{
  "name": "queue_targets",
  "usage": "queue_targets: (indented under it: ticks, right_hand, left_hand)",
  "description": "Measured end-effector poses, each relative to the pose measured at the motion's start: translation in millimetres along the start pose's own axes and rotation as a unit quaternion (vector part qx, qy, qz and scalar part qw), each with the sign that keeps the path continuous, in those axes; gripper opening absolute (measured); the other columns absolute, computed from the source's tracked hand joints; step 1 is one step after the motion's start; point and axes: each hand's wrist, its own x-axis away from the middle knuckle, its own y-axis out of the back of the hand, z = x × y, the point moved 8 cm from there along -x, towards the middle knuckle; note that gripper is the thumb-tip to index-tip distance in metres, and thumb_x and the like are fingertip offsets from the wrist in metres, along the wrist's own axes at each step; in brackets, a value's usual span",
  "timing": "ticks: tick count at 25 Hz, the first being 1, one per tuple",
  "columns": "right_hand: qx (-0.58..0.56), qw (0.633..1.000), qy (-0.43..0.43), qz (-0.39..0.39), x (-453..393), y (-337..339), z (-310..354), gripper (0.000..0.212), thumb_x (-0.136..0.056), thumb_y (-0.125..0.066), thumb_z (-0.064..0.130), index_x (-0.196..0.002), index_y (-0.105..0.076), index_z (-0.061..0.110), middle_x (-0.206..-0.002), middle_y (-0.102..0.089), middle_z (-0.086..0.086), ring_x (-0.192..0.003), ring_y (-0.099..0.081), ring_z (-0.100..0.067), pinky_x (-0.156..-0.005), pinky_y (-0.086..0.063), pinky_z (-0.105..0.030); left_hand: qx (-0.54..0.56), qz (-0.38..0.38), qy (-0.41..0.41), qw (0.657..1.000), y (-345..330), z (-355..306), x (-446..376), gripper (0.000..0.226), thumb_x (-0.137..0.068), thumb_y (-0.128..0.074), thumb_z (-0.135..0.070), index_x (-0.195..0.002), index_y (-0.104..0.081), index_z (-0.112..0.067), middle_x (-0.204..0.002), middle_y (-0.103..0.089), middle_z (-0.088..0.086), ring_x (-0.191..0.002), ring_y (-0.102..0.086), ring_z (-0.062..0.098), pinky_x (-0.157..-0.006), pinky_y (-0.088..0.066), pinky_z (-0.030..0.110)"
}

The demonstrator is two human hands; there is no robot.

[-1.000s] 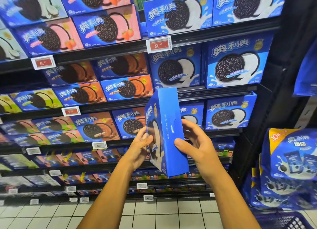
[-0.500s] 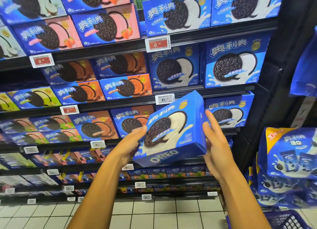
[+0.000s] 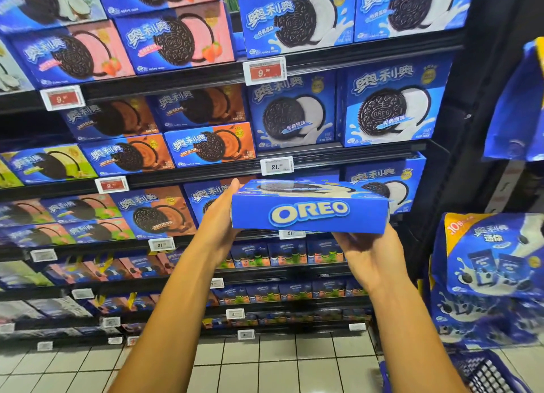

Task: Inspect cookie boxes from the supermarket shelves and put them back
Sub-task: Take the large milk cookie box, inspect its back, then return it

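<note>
Two hands carry one cookie box (image 3: pixel 309 213) right now: my left hand (image 3: pixel 219 216) is clamped on its left end, fingers over the top, and my right hand (image 3: pixel 374 254) cups it from below at the right end. It lies flat, its logo side facing me, out in front of the shelf's (image 3: pixel 347 154) right end and apart from it. I judge this box is checked but not yet put back; the shelved boxes (image 3: pixel 388 107) remain.
</note>
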Motion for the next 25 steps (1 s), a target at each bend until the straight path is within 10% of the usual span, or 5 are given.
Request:
queue_targets:
  ticks: [7, 11, 19, 25]
  right_hand:
    - [-0.025, 0.999, -0.024, 0.002, 3.0, 9.4, -2.8, 0.027, -0.095, -0.057, 0.029, -0.095, -0.082, 0.018, -0.113, -0.075, -0.012, -0.093, -0.075, -0.025, -0.063, -0.063, -0.035]
    - [-0.043, 0.998, -0.038, 0.031, 0.9, 11.2, -4.9, 0.044, -0.089, -0.057, 0.031, -0.13, -0.066, 0.018, -0.129, -0.069, -0.008, -0.114, -0.068, -0.026, -0.087, -0.06, -0.044]
    - [0.172, 0.981, -0.019, 0.086, -4.6, 14.2, -13.3, 0.035, -0.102, -0.048, 0.026, -0.132, -0.065, 0.018, -0.131, -0.068, -0.005, -0.119, -0.066, -0.023, -0.088, -0.059, -0.039]
    - [0.272, 0.957, 0.032, 0.093, -6.3, 7.1, -12.9, 0.056, -0.077, -0.071, 0.031, -0.131, -0.062, 0.022, -0.121, -0.073, -0.002, -0.108, -0.071, -0.023, -0.083, -0.061, -0.038]
  left_hand:
    - [0.032, 0.019, 0.007, 0.999, -4.4, 20.8, -0.6, 0.044, -0.105, -0.042, -0.04, -0.079, -0.074, -0.055, -0.102, -0.075, -0.017, -0.096, -0.071, 0.003, -0.085, -0.049, 0.033]
    - [0.087, 0.055, 0.005, 0.995, 6.7, 20.5, 6.8, 0.031, -0.097, -0.055, -0.032, -0.127, -0.063, -0.031, -0.134, -0.064, 0.002, -0.116, -0.065, 0.02, -0.086, -0.058, 0.037]
    - [0.06, -0.012, -0.087, 0.994, 40.6, 5.7, 16.7, 0.054, -0.079, -0.064, -0.006, -0.13, -0.055, -0.023, -0.138, -0.06, 0.007, -0.114, -0.065, 0.028, -0.084, -0.059, 0.039]
    - [0.019, 0.011, -0.124, 0.992, 40.8, -6.6, 24.6, 0.07, -0.072, -0.066, 0.001, -0.132, -0.05, -0.031, -0.136, -0.062, -0.004, -0.114, -0.066, 0.018, -0.077, -0.058, 0.028]
